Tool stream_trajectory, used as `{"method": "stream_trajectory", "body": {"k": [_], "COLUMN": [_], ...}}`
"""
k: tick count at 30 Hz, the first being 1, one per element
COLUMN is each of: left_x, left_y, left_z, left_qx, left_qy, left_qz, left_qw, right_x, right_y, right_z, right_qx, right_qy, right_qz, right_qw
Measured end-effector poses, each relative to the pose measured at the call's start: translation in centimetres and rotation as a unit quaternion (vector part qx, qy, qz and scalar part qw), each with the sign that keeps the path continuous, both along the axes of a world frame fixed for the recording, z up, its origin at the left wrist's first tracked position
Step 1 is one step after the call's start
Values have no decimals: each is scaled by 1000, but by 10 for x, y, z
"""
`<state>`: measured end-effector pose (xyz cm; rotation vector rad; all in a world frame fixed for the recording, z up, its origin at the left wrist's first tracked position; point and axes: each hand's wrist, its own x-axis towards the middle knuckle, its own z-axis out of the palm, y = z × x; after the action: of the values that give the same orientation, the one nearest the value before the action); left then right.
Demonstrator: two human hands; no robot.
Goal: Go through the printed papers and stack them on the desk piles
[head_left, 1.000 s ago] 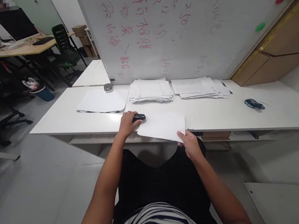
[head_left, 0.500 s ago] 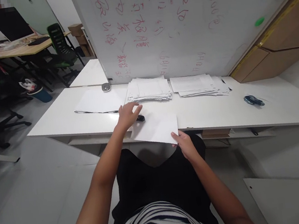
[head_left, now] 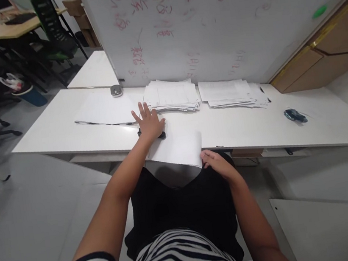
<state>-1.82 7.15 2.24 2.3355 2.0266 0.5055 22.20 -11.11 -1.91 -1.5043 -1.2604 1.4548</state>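
Observation:
My left hand (head_left: 150, 124) lies palm down, fingers spread, on top of a black stapler (head_left: 162, 135). Only the stapler's ends show past the hand; the rest is hidden. The stapler sits at the upper left corner of some white paper (head_left: 179, 147), which reaches over the desk's front edge. At the paper's lower right corner, my right hand (head_left: 216, 162) pinches it between thumb and fingers, and that side bends upward. How many sheets are held cannot be made out.
Behind my hands on the white desk (head_left: 241, 132) lie a left paper stack (head_left: 169, 92), a right paper stack (head_left: 226, 90) and flat white sheets (head_left: 100, 108). A round grey device (head_left: 116, 90) and a dark blue object (head_left: 295, 115) are there too. A whiteboard (head_left: 180, 31) stands behind.
My left hand has flattened down onto the stapler, its fingers now spread forward. The paper's right side curls more in my right hand. The view has tilted down.

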Motion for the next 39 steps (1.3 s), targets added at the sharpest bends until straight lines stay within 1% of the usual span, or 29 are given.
{"method": "stream_trajectory", "body": {"k": [3,5,6,8,9,10,11,12,14,15,16,17,19,21,23,25,30,32,36,39], "left_x": [-4,-9,-13,-22,-29,-37,-46,-56,-73,-80,-85,-88,-89,-87,-85,-85,-88,-88,-87,-87], "left_y": [-1,-3,-4,-9,-12,-16,-20,-24,-30,-32,-34,-34,-34,-32,-32,-34,-37,-38,-38,-39], "left_z": [2,4,5,5,5,5,4,2,-4,-8,-12,-15,-20,-22,-22,-21,-16,-15,-13,-13], "left_qx": [2,30,52,95,110,112,104,91,37,15,-5,-19,-32,-34,-31,-30,-48,-55,-48,-47], "left_qy": [-67,-152,-207,-324,-370,-398,-400,-381,-275,-226,-198,-186,-200,-223,-235,-245,-261,-262,-269,-272], "left_qz": [-10,1,7,2,-10,-31,-60,-87,-165,-184,-194,-193,-166,-122,-82,-68,-87,-89,-86,-87], "left_qw": [998,988,977,941,922,910,908,916,947,956,961,963,965,967,968,967,960,960,958,957], "right_x": [-21,-33,-38,-44,-45,-47,-47,-47,-46,-44,-42,-39,-32,-22,-10,-1,8,7,5,6], "right_y": [1,0,-2,-5,-7,-8,-10,-11,-13,-13,-14,-15,-17,-18,-19,-20,-23,-25,-28,-27], "right_z": [-4,-5,-5,-4,-4,-3,-2,-2,-1,1,3,6,16,26,32,30,11,11,15,9], "right_qx": [-3,-3,-4,-9,-8,-6,-1,5,12,12,13,18,38,66,91,105,91,101,125,111], "right_qy": [27,70,96,141,157,170,179,185,191,192,189,184,169,153,140,118,42,44,85,76], "right_qz": [-41,-73,-93,-129,-141,-149,-151,-149,-146,-146,-152,-164,-203,-248,-278,-291,-297,-294,-304,-305], "right_qw": [999,995,991,982,977,974,972,971,970,970,970,969,964,954,946,944,950,950,941,943]}}
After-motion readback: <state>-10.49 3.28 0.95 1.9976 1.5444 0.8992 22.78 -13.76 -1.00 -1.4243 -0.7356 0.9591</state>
